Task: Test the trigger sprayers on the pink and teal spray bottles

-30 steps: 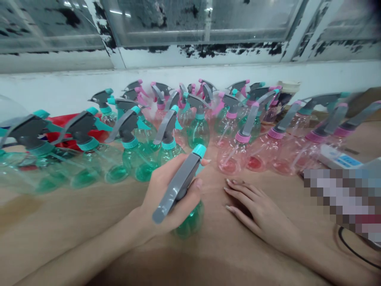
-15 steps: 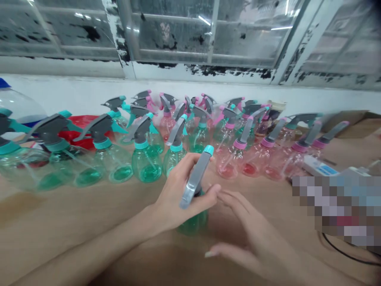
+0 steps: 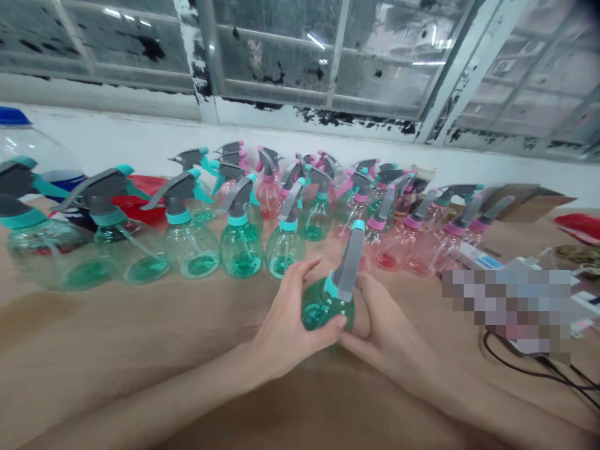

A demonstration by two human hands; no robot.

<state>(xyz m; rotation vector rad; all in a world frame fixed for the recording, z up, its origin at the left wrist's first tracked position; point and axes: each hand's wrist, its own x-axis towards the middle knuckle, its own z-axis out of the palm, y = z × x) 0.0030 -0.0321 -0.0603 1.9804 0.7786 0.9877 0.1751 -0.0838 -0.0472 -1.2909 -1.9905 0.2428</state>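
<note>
A green spray bottle (image 3: 323,306) with a grey trigger and teal collar stands on the wooden table (image 3: 140,337) in front of me. My left hand (image 3: 290,319) wraps round its left side, fingers curled on the body. Against the bottle's right side, my right hand (image 3: 375,319) is cupped, so both hands enclose it. Behind it stands a row of green spray bottles (image 3: 239,240) on the left and a group of pink spray bottles (image 3: 407,240) on the right.
A large clear jug with a blue cap (image 3: 28,150) and a red object (image 3: 140,200) sit at the back left. On the right lie a white device (image 3: 473,256), black cables (image 3: 539,362), a cardboard piece (image 3: 529,203) and a blurred patch. A white wall and windows run behind.
My left hand slid from the trigger head down to the bottle's body. My right hand came off the table and closed on the bottle's right side. The view tilted up.
</note>
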